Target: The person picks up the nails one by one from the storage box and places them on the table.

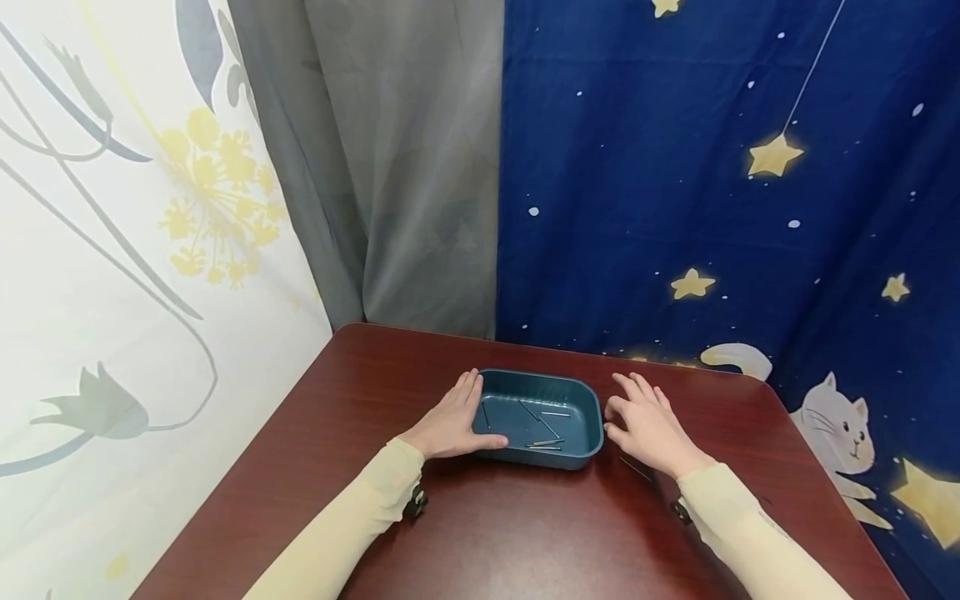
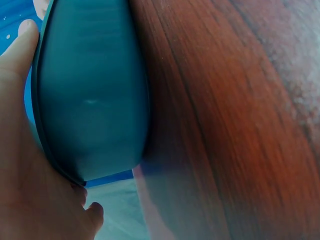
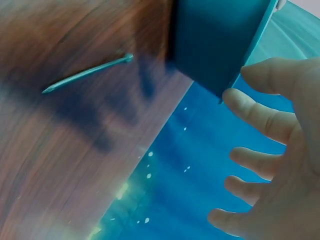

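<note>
Curtains frame our workplace on three sides: a white cloth [image 1: 90, 250] with a flower print at left, a plain grey curtain [image 1: 427, 167] behind, and a deep blue curtain [image 1: 637, 167] scattered with gold stars and a pale cat [image 1: 843, 429]. Before them stands our dark red wooden table [image 1: 525, 533], its grain plain to see in both wrist views.

Toward the table's far side sits a blue-green tray [image 1: 536, 459], with several thin nail-like pieces [image 1: 556, 414] lying at various angles on its floor. Our left hand [image 1: 446, 425] rests against the tray's left end, fingers straight and thumb spread wide along the near rim. Our right hand [image 1: 648, 429] hovers just beside the opposite end, empty, its fingers fanned and lightly bent, with only a narrow gap between thumb and forefinger; we cannot tell whether a fingertip touches the rim.

On the bare wood near the right hand, a single nail [image 3: 87, 74] lies outside the tray, its head toward the tray. Pale sleeves [image 1: 352, 517] cover our forearms, and a dark device [image 1: 415, 502] shows at our left wrist.
</note>
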`<move>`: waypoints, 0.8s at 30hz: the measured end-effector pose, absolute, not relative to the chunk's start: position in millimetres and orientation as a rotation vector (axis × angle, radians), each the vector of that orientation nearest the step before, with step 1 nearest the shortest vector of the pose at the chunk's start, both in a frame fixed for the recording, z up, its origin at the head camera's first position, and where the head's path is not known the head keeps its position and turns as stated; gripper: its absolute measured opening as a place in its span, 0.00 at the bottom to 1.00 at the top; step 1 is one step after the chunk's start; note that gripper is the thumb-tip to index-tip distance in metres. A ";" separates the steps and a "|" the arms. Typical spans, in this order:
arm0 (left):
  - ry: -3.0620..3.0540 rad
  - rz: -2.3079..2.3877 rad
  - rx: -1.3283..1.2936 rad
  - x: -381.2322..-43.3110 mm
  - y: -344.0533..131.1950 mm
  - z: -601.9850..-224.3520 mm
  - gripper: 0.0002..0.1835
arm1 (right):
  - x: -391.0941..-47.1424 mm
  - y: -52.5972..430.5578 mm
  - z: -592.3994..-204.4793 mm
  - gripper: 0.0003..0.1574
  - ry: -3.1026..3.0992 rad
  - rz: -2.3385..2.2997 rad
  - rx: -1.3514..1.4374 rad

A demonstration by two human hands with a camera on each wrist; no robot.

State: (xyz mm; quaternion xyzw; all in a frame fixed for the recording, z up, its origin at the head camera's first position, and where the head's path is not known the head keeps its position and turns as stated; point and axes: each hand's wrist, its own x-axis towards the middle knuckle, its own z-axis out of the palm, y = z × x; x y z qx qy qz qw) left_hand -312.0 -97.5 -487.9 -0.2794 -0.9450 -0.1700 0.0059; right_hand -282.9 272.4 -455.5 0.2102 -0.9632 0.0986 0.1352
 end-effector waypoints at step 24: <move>-3.005 -0.539 -0.839 -311.1 -96.5 -486.2 0.72 | -317.7 213.9 -461.7 0.07 -2.801 0.288 0.781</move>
